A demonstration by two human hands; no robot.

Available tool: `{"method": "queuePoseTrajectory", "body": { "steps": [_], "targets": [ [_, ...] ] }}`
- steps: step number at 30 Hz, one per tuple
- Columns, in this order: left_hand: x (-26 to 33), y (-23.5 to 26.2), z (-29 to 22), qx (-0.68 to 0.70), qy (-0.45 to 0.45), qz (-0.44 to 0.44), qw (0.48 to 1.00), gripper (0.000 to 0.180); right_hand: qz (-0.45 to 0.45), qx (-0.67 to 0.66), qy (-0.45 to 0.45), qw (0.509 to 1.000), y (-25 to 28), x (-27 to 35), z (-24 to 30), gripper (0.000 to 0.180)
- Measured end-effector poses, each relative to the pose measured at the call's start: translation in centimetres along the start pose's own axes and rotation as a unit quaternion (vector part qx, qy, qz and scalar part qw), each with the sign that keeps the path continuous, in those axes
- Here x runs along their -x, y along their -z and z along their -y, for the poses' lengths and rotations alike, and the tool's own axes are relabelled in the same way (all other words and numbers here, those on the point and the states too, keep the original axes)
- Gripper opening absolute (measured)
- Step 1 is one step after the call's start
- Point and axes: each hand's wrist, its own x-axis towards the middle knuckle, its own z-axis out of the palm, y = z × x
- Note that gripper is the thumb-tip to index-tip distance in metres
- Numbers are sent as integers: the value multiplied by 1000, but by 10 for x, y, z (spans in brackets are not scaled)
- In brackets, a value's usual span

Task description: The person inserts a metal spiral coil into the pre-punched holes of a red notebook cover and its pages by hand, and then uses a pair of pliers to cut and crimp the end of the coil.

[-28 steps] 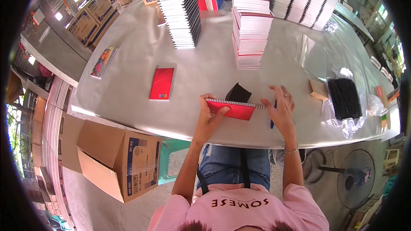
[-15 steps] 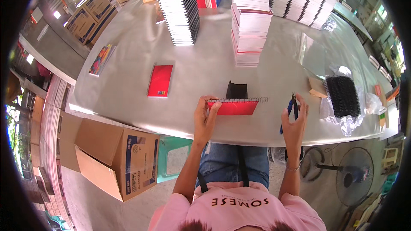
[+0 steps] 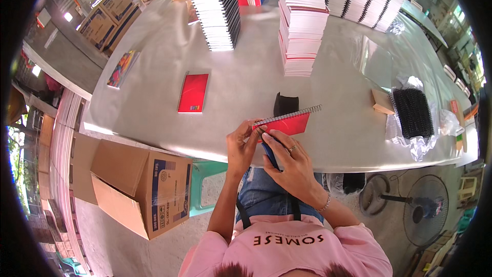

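Note:
My left hand (image 3: pixel 242 146) grips the left end of a red spiral notebook (image 3: pixel 291 124), held tilted over the table's near edge. The notebook's wire coil (image 3: pixel 302 113) runs along its upper edge and sticks out past the cover on the right. Closed around blue-handled cutting pliers (image 3: pixel 270 156), my right hand (image 3: pixel 294 166) is right beside the left one. The pliers' tips are at the notebook's left end, mostly hidden by fingers. Just beyond the notebook stands a small black block (image 3: pixel 286 103). Another red spiral notebook (image 3: pixel 193 93) lies flat to the left.
Tall stacks of black-coiled books (image 3: pixel 212 13) and red-covered books (image 3: pixel 302 31) rise farther back. At right, black coils (image 3: pixel 411 114) lie on plastic by a wooden block (image 3: pixel 382 101). An open carton (image 3: pixel 166 195), green stool (image 3: pixel 205 187) and fan (image 3: pixel 424 208) stand below the table.
My right hand has swung left with the pliers, from beside the notebook to its left end. The notebook has tilted, its right end rising.

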Motion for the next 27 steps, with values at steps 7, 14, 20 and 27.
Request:
{"method": "queuePoseTrajectory", "body": {
  "steps": [7, 14, 20, 27],
  "targets": [
    [6, 1, -1, -28, -2, -13, 1000, 21, 3, -14, -2, 1000, -4, 1, 2, 53],
    [19, -8, -18, -187, -71, -53, 978, 25, 155, -698, -386, 583, 32, -18, -6, 38],
    [15, -3, -40, -123, -19, -39, 991, 21, 204, -507, -299, 782, 59, -11, -34, 29],
    [-38, 66, -89, -239, -95, -38, 966, 21, 30, 131, -222, 966, 105, 17, -157, 37]
  ]
}}
